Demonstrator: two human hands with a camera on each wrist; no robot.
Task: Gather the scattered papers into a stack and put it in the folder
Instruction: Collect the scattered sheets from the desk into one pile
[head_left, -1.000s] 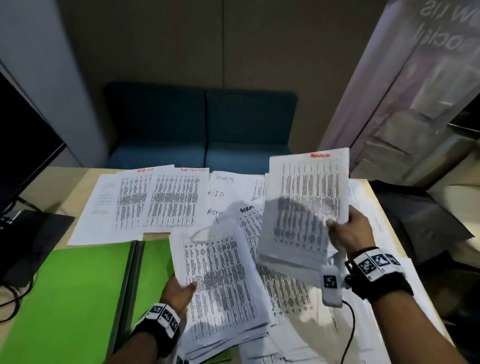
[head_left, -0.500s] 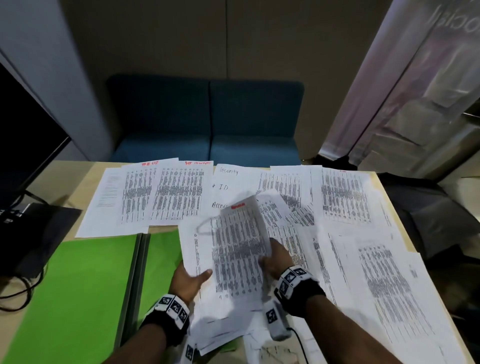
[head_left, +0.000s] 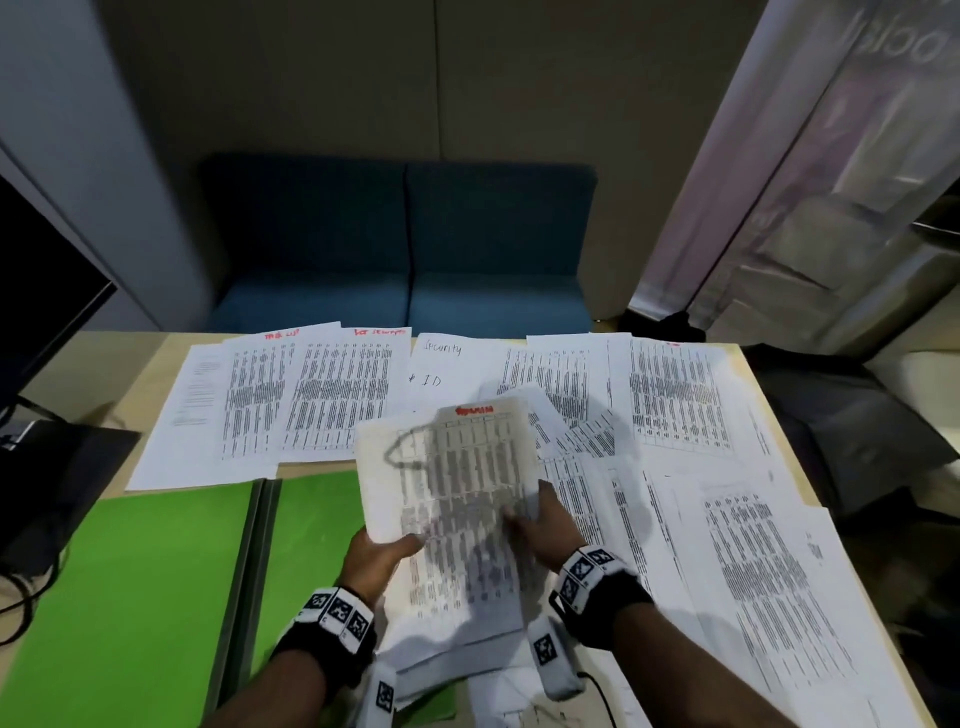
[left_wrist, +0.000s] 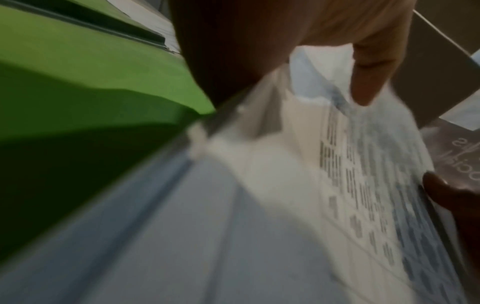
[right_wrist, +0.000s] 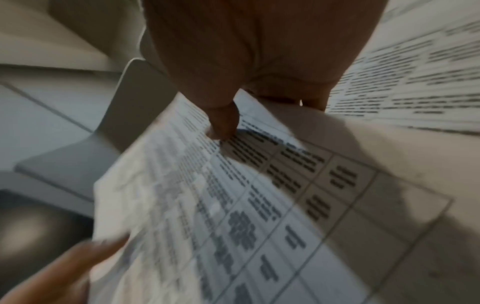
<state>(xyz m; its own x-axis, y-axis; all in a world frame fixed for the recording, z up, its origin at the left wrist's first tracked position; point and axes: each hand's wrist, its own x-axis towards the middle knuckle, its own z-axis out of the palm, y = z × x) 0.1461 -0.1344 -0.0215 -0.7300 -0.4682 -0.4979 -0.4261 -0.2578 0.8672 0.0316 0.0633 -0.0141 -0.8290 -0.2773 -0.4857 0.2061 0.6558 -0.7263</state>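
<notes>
A stack of printed papers (head_left: 457, 499) is tilted up over the table's middle, and both hands hold it. My left hand (head_left: 395, 545) grips its lower left edge, thumb on top of the papers (left_wrist: 337, 164). My right hand (head_left: 524, 519) pinches the right edge, with its thumb pressed on the top sheet (right_wrist: 233, 205). The green folder (head_left: 156, 597) lies open and flat at the left, its right flap partly under the stack. Several loose sheets (head_left: 332, 395) are still spread along the far edge and over the right side (head_left: 753, 571) of the table.
A dark monitor (head_left: 36, 291) with its base and cables stands at the left edge. A blue sofa (head_left: 405, 249) lies behind the table. A dark bag or chair (head_left: 857, 431) is off the right edge. The wooden tabletop (head_left: 104, 379) shows at the far left.
My right hand carried its sheet from the upper right down and left onto the pile at my left hand. Both hands now hold the stack together, lifted slightly.
</notes>
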